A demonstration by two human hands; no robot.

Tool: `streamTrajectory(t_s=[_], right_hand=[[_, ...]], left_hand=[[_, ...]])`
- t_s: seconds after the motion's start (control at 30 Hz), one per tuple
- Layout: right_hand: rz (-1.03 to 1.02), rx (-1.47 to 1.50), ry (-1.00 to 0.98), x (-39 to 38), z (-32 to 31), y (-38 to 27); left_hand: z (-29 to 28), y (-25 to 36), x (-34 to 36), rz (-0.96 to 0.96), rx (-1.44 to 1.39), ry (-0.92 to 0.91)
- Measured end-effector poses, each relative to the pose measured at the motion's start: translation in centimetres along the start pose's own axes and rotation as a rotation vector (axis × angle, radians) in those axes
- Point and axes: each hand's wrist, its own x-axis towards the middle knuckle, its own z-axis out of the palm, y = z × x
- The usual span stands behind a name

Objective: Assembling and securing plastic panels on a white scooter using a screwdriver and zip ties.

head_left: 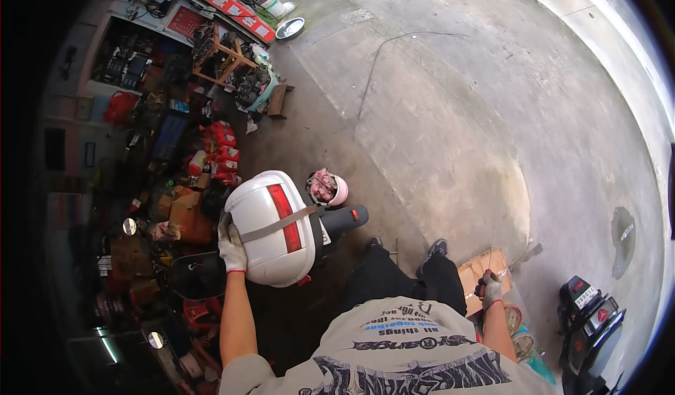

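My left hand (233, 246), in a whitish work glove, lies along the left side of a white scooter top box (256, 211). Its fingers are stretched out against the shell. The box has a red reflector strip (283, 217) and a grey strap (278, 225) across it. It sits at the rear of a scooter whose dark rear fender (346, 219) sticks out to the right. Low on the right, my gloved right hand (493, 289) is closed around a screwdriver (482, 283) with a red and dark handle. Its thin shaft points away from me.
A pink bucket (339, 190) of crumpled rags stands just beyond the box. Cluttered shelves and red bottles (223, 152) line the left. Flattened cardboard (472, 277) and round tins (522, 342) lie by my right arm. A dark scooter (587, 325) stands far right on concrete.
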Motion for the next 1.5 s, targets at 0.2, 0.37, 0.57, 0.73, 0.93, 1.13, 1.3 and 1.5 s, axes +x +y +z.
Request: streamTrajectory(t_s=[0.2, 0.37, 0.57, 0.73, 0.93, 1.13, 1.3, 1.5], right_hand=[[0.142, -0.014, 0.092, 0.8, -2.6, 0.4], [0.148, -0.126, 0.023, 5.4, 2.9, -6.9], [-0.012, -0.423, -0.12, 11.5, 20.2, -23.8], [-0.041, -0.54, -0.184, 17.4, 35.6, -35.8], [0.032, -1.029, -0.089, 27.1, 52.5, -43.0], [0.025, -1.345, -0.335, 31.3, 72.0, -47.3], [-0.109, -1.613, -0.486, 33.9, 94.2, -49.2], [0.004, -1.57, -0.48, 32.6, 122.5, -48.3]], left_hand=[[-0.1, 1.1, 0.3, -0.043, 0.013, -0.023], [-0.1, 1.5, 0.9, -0.263, -0.145, 0.0], [0.2, 0.8, 3.2, -0.817, -0.3, 0.077], [0.2, 0.4, 5.9, -0.94, -0.288, 0.145], [-0.1, 0.1, 7.8, -1.103, -0.256, 0.24], [-0.6, -0.2, 10.7, -1.37, -0.12, 0.241], [-0.8, -1.5, 13.7, -1.715, -0.182, 0.276], [1.7, -3.7, 19.2, -1.757, 0.248, 0.082]])
